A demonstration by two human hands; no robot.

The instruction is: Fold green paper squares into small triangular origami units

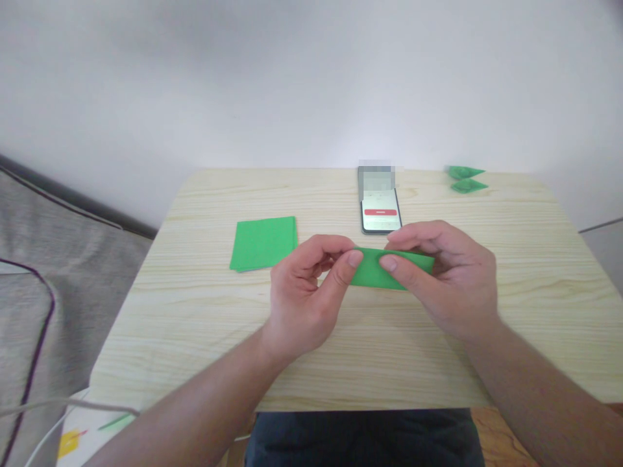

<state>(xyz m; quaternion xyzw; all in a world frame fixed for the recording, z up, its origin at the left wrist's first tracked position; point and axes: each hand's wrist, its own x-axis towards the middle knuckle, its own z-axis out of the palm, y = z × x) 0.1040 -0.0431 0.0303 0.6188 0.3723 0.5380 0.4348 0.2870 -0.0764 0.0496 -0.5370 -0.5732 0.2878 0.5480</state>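
A folded strip of green paper point(377, 271) is held up above the table between both hands. My left hand point(311, 292) pinches its left end between thumb and forefinger. With the thumb on its near face and the fingers behind, my right hand point(448, 279) grips the right part. The paper's upper edge looks like a straight crease, and its far side is hidden. To the left of my left hand lies a stack of square green paper sheets point(264, 243). Two small folded green paper pieces point(468, 187), pointed at the right end, rest at the table's back right.
A phone point(381, 211) with a lit screen lies just beyond my hands on the light wooden table point(195, 311). A white wall point(292, 84) borders the back edge. Grey fabric point(97, 259) and cables point(39, 350) are at the left.
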